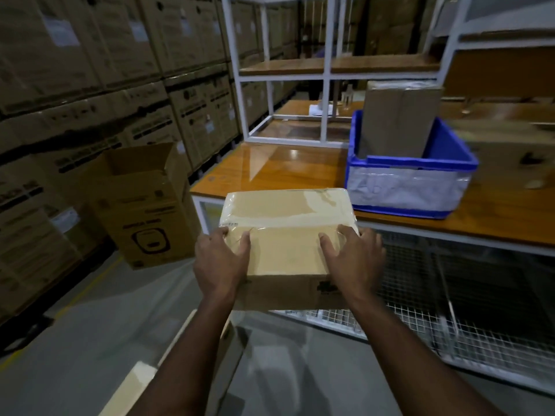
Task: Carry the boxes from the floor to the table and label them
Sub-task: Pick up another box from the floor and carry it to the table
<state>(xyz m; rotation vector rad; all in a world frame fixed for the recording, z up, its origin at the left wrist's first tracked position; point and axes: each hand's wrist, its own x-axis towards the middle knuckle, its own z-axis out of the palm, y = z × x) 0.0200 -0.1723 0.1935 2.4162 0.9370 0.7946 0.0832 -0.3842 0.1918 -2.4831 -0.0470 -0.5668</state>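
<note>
We gripped the taped box (285, 235) at centre frame, left hand (220, 259) and right hand (353, 258) fingers curled over its edges, before the desk (270, 172).

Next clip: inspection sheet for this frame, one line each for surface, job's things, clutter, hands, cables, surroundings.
Surface: wooden table, glossy.
Job's things: taped cardboard box held in the air at the table's near edge; no label visible on it.
Clutter: blue crate on the table with a brown box standing in it.
Hands: left hand and right hand grip the box's near corners.
Cables: nothing seen.
Surroundings: stacked cartons, open carton on the floor, white shelf frame.
</note>
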